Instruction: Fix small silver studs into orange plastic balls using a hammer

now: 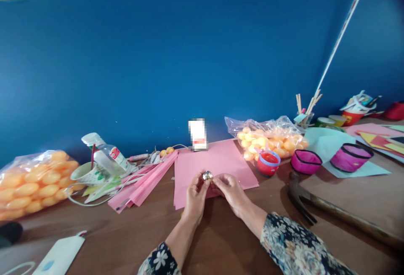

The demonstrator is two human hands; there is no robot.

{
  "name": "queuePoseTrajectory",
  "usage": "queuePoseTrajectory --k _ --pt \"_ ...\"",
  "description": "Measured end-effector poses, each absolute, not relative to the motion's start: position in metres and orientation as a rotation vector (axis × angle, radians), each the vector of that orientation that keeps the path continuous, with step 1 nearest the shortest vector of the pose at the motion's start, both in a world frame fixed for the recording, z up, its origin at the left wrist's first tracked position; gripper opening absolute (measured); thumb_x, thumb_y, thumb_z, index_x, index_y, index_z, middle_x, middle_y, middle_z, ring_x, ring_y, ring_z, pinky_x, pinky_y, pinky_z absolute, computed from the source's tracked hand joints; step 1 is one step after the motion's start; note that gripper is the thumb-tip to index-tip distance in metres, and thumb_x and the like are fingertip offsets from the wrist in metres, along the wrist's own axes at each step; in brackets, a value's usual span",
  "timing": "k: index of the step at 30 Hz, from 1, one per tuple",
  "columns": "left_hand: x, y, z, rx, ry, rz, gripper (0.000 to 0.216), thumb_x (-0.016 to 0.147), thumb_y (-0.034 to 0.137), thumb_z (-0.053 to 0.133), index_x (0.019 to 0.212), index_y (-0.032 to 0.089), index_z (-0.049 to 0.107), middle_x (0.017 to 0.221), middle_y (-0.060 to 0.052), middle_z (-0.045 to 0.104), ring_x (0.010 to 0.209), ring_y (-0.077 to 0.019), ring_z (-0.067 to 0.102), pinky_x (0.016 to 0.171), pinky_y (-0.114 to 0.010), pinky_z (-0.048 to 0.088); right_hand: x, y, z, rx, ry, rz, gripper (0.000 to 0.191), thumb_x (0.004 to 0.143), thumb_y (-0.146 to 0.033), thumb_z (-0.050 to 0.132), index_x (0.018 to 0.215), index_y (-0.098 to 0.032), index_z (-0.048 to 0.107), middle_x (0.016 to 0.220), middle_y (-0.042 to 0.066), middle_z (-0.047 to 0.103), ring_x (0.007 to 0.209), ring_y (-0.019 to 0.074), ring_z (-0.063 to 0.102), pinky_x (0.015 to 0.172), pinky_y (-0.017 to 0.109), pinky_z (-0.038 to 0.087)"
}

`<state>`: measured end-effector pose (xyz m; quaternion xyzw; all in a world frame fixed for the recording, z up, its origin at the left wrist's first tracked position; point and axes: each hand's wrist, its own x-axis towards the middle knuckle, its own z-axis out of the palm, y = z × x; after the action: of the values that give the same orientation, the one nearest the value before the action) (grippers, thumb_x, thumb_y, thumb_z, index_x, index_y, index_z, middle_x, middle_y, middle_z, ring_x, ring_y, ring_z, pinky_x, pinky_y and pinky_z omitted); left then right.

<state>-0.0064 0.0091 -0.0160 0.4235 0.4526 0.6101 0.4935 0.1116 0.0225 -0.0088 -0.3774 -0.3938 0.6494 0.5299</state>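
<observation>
Between my two hands is a small shiny silver round piece (207, 176); its exact kind is too small to tell. My left hand (196, 197) pinches it between thumb and fingers. Just to the right, my right hand (232, 190) has its fingers closed, with the fingertips at the piece's right side. What they grip, if anything, is hidden. Both hands are above the near part of a pink paper sheet (214, 157) lying on the brown table (221, 245).
Bags of orange balls stand at left (38, 182) and behind right (268, 140). A claw hammer (344, 216) lies at right, near magenta fabric rings (306, 161) and a red cup (268, 165). Pink paper strips (148, 178) and a tilted bottle (109, 157) are left. A blue partition (189, 56) rises behind.
</observation>
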Motion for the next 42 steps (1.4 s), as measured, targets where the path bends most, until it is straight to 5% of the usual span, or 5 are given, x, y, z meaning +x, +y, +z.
queuePoseTrajectory --k 16,29,42 --pt "-0.005 0.006 -0.012 0.904 0.959 1.426 0.046 0.073 0.033 0.062 0.115 0.018 0.051 0.114 -0.010 0.059 0.104 -0.0238 0.056 0.089 -0.038 0.045 0.108 0.022 -0.011 -0.886 -1.036 1.480 0.026 0.071 -0.041 0.062 0.075 -0.018 0.049 0.069 -0.001 0.061 0.061 0.0153 0.063 0.062 0.031 0.054" --pt "-0.004 0.003 -0.004 0.844 0.925 1.421 0.041 0.074 0.034 0.061 0.110 0.017 0.054 0.096 -0.009 0.064 0.081 -0.0184 0.063 0.069 -0.028 0.051 0.107 0.016 -0.013 -0.972 -1.431 1.070 0.031 0.076 -0.028 0.058 0.106 -0.021 0.052 0.092 0.005 0.059 0.078 0.0172 0.061 0.066 0.030 0.054" --pt "-0.003 -0.001 0.001 0.841 0.822 1.426 0.042 0.080 0.041 0.051 0.114 0.016 0.054 0.105 -0.010 0.063 0.094 -0.0217 0.060 0.082 -0.034 0.048 0.109 0.009 -0.001 -0.973 -1.568 0.875 0.032 0.075 -0.017 0.056 0.106 -0.022 0.053 0.104 0.006 0.058 0.093 0.0194 0.056 0.081 0.033 0.047"
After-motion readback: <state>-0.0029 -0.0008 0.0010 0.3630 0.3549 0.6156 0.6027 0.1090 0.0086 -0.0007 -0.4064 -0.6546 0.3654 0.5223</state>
